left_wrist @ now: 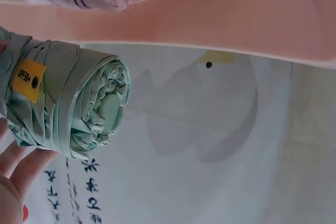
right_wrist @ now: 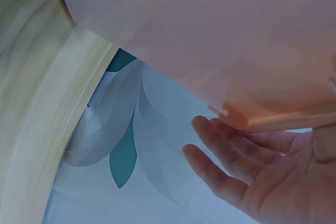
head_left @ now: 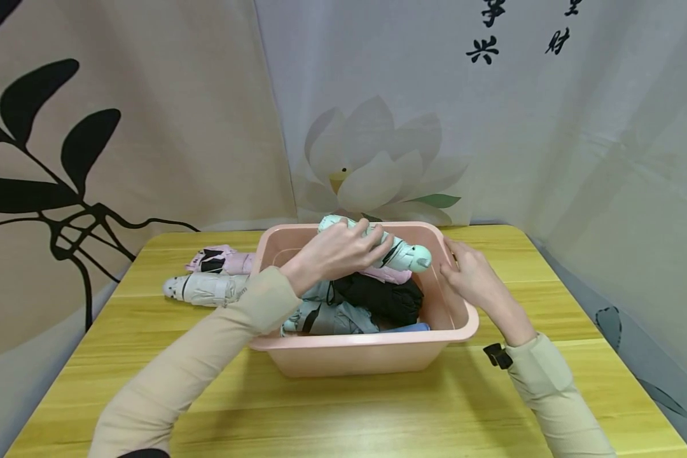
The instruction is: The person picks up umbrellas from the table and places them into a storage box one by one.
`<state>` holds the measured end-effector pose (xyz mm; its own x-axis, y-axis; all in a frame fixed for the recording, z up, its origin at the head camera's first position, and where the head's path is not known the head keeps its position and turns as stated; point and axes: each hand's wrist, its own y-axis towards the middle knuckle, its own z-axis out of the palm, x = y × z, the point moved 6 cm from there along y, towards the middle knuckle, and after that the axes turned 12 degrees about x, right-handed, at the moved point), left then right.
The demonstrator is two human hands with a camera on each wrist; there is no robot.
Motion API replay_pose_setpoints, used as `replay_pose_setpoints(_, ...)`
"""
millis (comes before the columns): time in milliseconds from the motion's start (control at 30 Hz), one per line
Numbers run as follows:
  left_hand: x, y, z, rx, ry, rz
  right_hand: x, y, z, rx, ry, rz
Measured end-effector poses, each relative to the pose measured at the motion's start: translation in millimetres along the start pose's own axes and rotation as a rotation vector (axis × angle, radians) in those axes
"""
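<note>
My left hand [head_left: 343, 249] holds a rolled mint-green folding umbrella [head_left: 411, 256] over the back of a pink plastic basin [head_left: 349, 357]. In the left wrist view the umbrella [left_wrist: 58, 95] shows its gathered cloth end and a yellow label. At the basin's right rim, my right hand [head_left: 476, 277] grips the edge, thumb on the inner side and fingers outside. The right wrist view has these fingers [right_wrist: 223, 148] beneath the rim. Inside the basin lie a black bundled umbrella [head_left: 386, 299], a grey-blue umbrella [head_left: 336, 318] and a lilac one [head_left: 386, 275], partly covered.
Left of the basin, a pale grey folded umbrella [head_left: 206, 289] and a lilac folded umbrella [head_left: 236, 262] lie on the yellow wooden table [head_left: 343, 413]. A blue item [head_left: 411, 328] shows at the basin's front wall. A printed curtain [head_left: 378, 76] hangs behind the table.
</note>
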<state>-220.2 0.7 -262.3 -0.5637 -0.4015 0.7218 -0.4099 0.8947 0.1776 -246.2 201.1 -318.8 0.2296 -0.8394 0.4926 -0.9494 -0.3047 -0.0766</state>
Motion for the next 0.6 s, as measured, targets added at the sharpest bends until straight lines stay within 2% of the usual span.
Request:
replay_pose_setpoints(333,-5.4,3.6,13.7,0.118,-0.085,0.019,0,-0.4,-1,-0.009,-0.007,-0.021)
replay_pose_setpoints(600,-5.2,2.5,16.1,0.146,-0.128,0.025,0,0.1,0,-0.002,0.001,-0.018)
